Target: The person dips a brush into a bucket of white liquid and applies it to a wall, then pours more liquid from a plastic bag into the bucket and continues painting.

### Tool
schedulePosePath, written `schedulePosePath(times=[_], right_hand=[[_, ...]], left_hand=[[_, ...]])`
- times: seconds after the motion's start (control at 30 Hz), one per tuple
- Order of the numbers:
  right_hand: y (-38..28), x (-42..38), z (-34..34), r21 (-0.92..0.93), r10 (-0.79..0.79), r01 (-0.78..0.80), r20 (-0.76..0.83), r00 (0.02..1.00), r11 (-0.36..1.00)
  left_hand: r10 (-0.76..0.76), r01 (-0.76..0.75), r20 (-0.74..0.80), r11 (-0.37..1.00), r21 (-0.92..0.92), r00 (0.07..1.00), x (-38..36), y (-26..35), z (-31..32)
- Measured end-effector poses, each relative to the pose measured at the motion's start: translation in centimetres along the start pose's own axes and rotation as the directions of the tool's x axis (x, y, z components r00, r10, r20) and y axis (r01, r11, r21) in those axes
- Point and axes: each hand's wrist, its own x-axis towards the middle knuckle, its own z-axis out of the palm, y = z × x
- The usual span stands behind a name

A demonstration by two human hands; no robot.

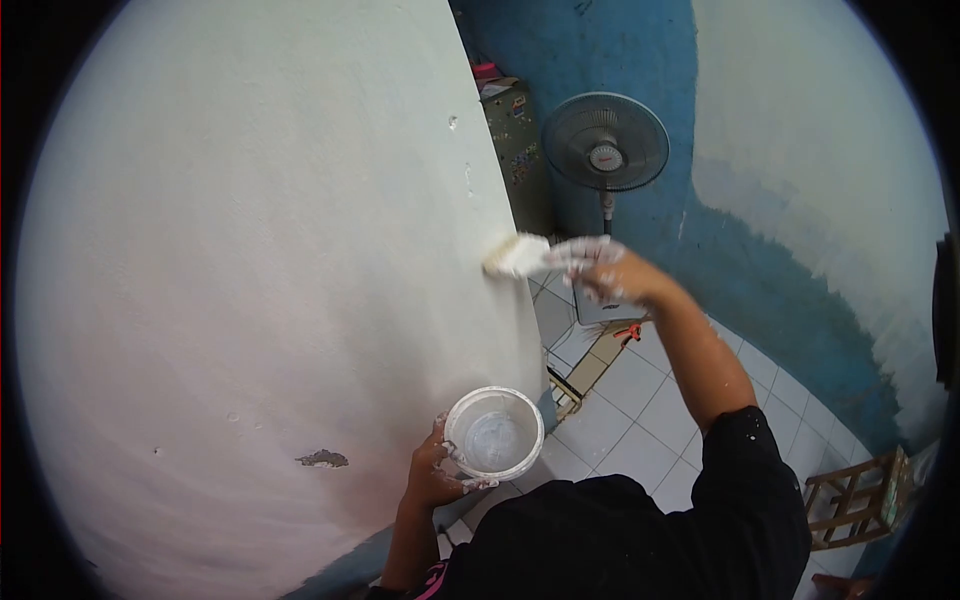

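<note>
My right hand [612, 272], spattered with white paint, grips a wide paintbrush [522, 256]. The brush's bristles meet the wall [300, 230] close to its right edge, and the brush is slightly blurred. Lower down, my left hand [436, 468] is closed around the side of a round white plastic tub [494, 432], its fingers also smeared with paint. The tub is tilted so that I look down into it; a pale, whitish layer shows at its bottom. Whitish paint covers the wall, with a chipped patch [322, 459] low on it.
Beyond the wall's edge stand a pedestal fan [605, 150] and a sticker-covered cabinet [518, 150]. A blue wall [740, 240], partly whitish, curves around the right. On the tiled floor [625, 425] lie an orange-handled tool [628, 334] and a wooden stool [860, 500].
</note>
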Motion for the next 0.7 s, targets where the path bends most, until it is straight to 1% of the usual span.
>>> schedulePosePath(times=[0.07, 0.13, 0.2, 0.23, 0.33, 0.37, 0.4, 0.47, 0.5, 0.6, 0.63, 0.7], right_hand=[[-6.4, 0.6, 0.7, -0.053, -0.046, 0.043, -0.051, 0.998, 0.998], [-10.6, 1.4, -0.5, 0.041, -0.235, 0.236, -0.044, 0.971, 0.971], [-14.0, 2.0, 0.2, 0.115, -0.422, 0.432, -0.105, 0.901, 0.894], [-14.9, 2.4, 0.4, 0.159, -0.454, 0.466, -0.107, 0.884, 0.870], [-14.8, 2.9, 1.9, 0.052, -0.383, 0.392, -0.129, 0.915, 0.919], [-13.7, 3.3, 1.7, 0.048, -0.365, 0.367, -0.030, 0.930, 0.929], [-13.1, 3.3, 1.6, 0.093, -0.371, 0.367, 0.037, 0.928, 0.926], [-11.6, 3.5, 0.6, 0.157, -0.473, 0.454, 0.128, 0.871, 0.877], [-10.8, 3.7, 0.1, 0.433, -0.551, 0.428, 0.210, 0.808, 0.793], [-10.6, 3.5, 1.2, 0.365, -0.553, 0.467, 0.179, 0.813, 0.805], [-10.6, 3.7, 1.8, 0.272, -0.548, 0.500, 0.145, 0.824, 0.822], [-9.5, 5.2, 3.1, 0.379, -0.627, 0.554, 0.099, 0.772, 0.741]], left_hand=[[-0.010, 0.010, 0.014, 1.000, 0.012, 1.000, -0.5, -0.4, -0.2], [-0.034, 0.034, 0.025, 0.999, 0.027, 0.999, 0.0, -0.6, 0.2], [-0.060, 0.059, 0.020, 0.998, 0.038, 0.998, -0.4, -0.9, 0.1], [-0.059, 0.058, 0.011, 0.998, 0.029, 0.998, -0.4, -0.7, 0.1], [-0.060, 0.060, -0.005, 0.998, 0.025, 0.998, -0.9, -0.6, 0.1], [-0.056, 0.056, -0.007, 0.998, 0.040, 0.998, -1.2, -0.9, 0.1], [-0.051, 0.052, -0.007, 0.997, 0.054, 0.999, -1.1, -1.0, 0.1], [-0.095, 0.094, -0.034, 0.995, -0.031, 0.995, -0.6, -0.6, 0.3], [-0.118, 0.115, -0.040, 0.991, -0.076, 0.992, -0.7, -0.3, 0.3], [-0.126, 0.127, 0.019, 0.991, -0.039, 0.992, 0.0, 0.4, 0.0], [-0.120, 0.120, 0.017, 0.992, -0.041, 0.993, -0.3, -0.2, 0.2], [-0.101, 0.101, 0.009, 0.994, -0.039, 0.995, -1.0, -1.7, 0.4]])
